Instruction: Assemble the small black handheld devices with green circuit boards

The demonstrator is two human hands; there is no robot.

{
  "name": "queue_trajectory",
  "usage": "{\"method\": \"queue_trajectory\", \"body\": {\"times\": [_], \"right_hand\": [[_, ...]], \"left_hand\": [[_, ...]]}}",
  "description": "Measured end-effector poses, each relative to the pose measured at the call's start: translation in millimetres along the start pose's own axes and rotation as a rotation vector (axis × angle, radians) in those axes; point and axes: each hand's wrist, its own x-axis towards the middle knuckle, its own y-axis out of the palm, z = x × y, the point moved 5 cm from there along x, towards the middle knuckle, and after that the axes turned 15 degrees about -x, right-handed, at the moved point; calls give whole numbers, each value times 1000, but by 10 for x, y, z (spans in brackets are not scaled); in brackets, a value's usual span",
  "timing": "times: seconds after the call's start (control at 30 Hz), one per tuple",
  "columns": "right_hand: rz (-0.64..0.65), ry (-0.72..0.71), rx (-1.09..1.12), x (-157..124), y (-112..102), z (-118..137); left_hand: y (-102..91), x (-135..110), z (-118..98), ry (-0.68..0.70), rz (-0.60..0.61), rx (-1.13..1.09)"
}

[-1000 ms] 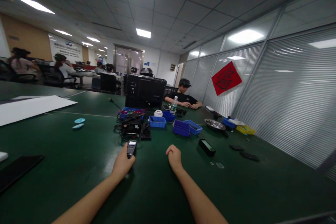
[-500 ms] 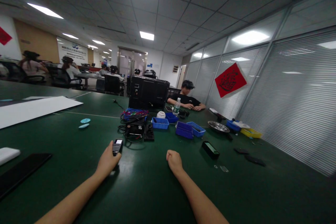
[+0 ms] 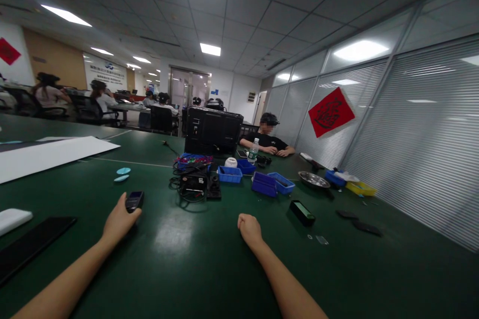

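Observation:
My left hand (image 3: 119,219) is closed around a small dark handheld device with a screen (image 3: 134,201), low over the green table at the left. The device's lower part is covered by my fingers, and I cannot make out its exact kind. My right hand (image 3: 250,229) rests on the tabletop as a loose fist, with nothing showing in it. Beyond the left hand lie two light-blue oval pieces (image 3: 122,171). To the right of my fist sits a black open-topped box (image 3: 302,213) with a green inside.
Black cables and a black boxy unit (image 3: 193,184) lie mid-table. Behind are blue trays (image 3: 229,174), a baseball (image 3: 231,162), a water bottle (image 3: 253,151) and a large black case (image 3: 213,132). A metal bowl (image 3: 314,179) stands right; a person (image 3: 267,139) sits opposite.
My left hand has moved left with the handheld device, and the device's screen now looks dark instead of bright. The right fist has stayed in place.

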Motion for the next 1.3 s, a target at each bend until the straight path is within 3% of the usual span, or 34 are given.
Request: {"method": "queue_trajectory", "body": {"times": [0.27, 0.53, 0.93, 1.3], "right_hand": [[7, -14, -15, -5, -7, 10], [34, 13, -57, -20, -57, 50], [62, -18, -74, 7, 8, 33], [83, -16, -43, -28, -27, 52]], "left_hand": [[-163, 155, 150, -27, -95, -24], [-193, 178, 207, 12, -209, 37], [-169, 158, 266, -9, -177, 251], [-223, 38, 140, -74, -162, 220]]}}
